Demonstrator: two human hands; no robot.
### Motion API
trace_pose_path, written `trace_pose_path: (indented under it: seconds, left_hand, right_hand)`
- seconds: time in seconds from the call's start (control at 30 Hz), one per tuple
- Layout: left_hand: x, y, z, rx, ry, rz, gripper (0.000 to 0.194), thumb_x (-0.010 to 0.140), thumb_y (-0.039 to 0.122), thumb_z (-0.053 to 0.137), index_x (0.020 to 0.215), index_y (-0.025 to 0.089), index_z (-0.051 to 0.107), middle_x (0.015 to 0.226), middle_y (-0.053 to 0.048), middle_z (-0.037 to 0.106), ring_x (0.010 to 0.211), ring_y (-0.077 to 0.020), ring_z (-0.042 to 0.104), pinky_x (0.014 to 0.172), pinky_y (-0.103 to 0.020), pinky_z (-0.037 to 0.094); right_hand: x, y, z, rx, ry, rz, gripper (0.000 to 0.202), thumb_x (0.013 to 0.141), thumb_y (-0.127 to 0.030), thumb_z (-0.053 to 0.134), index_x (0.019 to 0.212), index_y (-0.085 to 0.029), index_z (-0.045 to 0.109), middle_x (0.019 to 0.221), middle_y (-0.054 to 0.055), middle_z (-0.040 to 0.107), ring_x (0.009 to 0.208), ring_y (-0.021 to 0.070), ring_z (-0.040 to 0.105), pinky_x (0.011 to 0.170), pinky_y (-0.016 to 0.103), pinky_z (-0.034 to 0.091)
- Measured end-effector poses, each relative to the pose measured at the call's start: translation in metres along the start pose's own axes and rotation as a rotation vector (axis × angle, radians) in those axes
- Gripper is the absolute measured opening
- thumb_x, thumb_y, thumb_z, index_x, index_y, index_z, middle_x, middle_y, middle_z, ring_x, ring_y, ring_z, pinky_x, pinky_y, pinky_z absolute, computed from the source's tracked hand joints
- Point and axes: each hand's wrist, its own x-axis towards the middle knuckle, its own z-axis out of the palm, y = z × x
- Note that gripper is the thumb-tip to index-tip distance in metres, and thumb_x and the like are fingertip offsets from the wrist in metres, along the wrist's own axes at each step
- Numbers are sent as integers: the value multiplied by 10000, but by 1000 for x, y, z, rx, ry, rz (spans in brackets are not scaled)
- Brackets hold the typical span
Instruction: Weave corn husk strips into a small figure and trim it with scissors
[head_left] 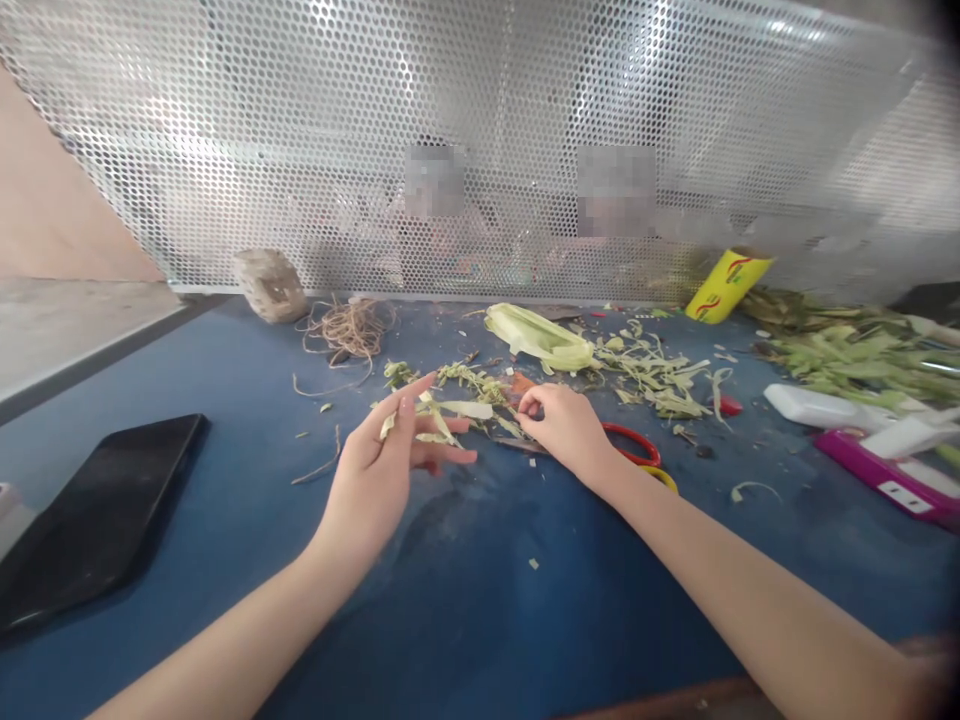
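Pale green leaf strips (471,409), like cut husk, lie across the fingers of my left hand (382,460). Its thumb presses some of them, while the other fingers stretch to the right. My right hand (562,425) is closed in a pinch at the right end of a knotted or braided green strand (476,382); what sits between its fingertips is too small to tell. Under the right hand lie scissors with red and yellow handles (637,445), partly hidden. Behind the hands rests a pale green husk bundle (540,337).
Loose green shreds (660,375) are scattered right of centre. Brown twine (349,328) lies in a tangle beside a beige roll (270,285). A black phone (105,510) is at left; a yellow tube (727,285), a purple-and-white tool (885,470) and more leaves (847,350) are at right. Perforated metal (502,150) closes the back.
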Motion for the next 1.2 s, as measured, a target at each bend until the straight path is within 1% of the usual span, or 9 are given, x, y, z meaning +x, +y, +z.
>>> trace_pose_path:
  seconds: [0.17, 0.33, 0.43, 0.53, 0.67, 0.83, 0.97, 1.07, 1.2]
  left_hand:
    - [7, -1, -4, -21, 64, 40, 419, 827, 425, 430, 1163, 181, 484, 827, -70, 679, 602, -207, 672, 481, -267, 453]
    - [9, -1, -4, -32, 111, 29, 400, 825, 413, 441, 1145, 180, 499, 869, -76, 667, 595, -204, 670, 467, -257, 437]
    - [9, -4, -3, -21, 77, 14, 406, 823, 426, 440, 1152, 194, 490, 890, -75, 663, 610, -208, 673, 484, -267, 448]
    - [8, -7, -3, -11, 56, 21, 395, 831, 428, 427, 1147, 199, 488, 896, -72, 657, 620, -207, 675, 488, -264, 451]
    - [7, -9, -1, -11, 29, 27, 381, 832, 418, 431, 1125, 185, 502, 894, -69, 652, 614, -204, 675, 479, -255, 444]
    - [2, -5, 2, 50, 26, 60, 341, 798, 376, 518, 1085, 194, 545, 878, -46, 674, 642, -188, 678, 548, -256, 466]
    - [-2, -2, 5, 41, 51, 144, 333, 742, 315, 610, 1044, 180, 576, 841, -39, 685, 623, -177, 675, 562, -254, 501]
    - [-4, -2, 5, 10, 32, 217, 355, 662, 218, 692, 1000, 170, 598, 849, -30, 684, 655, -177, 675, 636, -272, 541]
    - [-4, -2, 3, 10, 17, 256, 377, 623, 154, 714, 984, 178, 605, 838, -15, 677, 656, -174, 676, 674, -286, 556]
  right_hand:
    - [-1, -1, -8, 96, 132, 55, 82, 737, -247, 524, 725, -181, 570, 747, 34, 630, 644, 154, 553, 600, 259, 397]
    - [-15, -15, -22, 216, 269, 33, 67, 746, -241, 523, 725, -180, 540, 670, 21, 580, 565, 130, 494, 544, 245, 381]
    - [-26, -27, -26, 267, 319, -51, 29, 732, -205, 535, 714, -188, 521, 651, 9, 556, 533, 115, 463, 517, 237, 375]
    - [-36, -34, -28, 231, 371, -142, 62, 733, -178, 531, 692, -203, 491, 659, 7, 552, 538, 113, 465, 523, 237, 384]
    - [-46, -36, -29, 173, 396, -265, 110, 748, -141, 520, 689, -213, 461, 650, 7, 547, 573, 119, 489, 541, 236, 395]
    - [-51, -35, -28, 102, 497, -455, 131, 723, -109, 576, 722, -204, 485, 646, -1, 547, 566, 113, 491, 558, 242, 405]
    - [-54, -35, -27, 68, 493, -484, 150, 707, -96, 600, 725, -195, 489, 656, 4, 550, 545, 106, 465, 534, 244, 394]
    - [-55, -36, -27, 84, 478, -487, 157, 706, -86, 599, 721, -194, 486, 648, 5, 545, 541, 106, 450, 530, 248, 394]
    - [-56, -38, -27, 99, 466, -509, 164, 712, -75, 592, 719, -194, 479, 636, 3, 535, 543, 108, 454, 527, 251, 392]
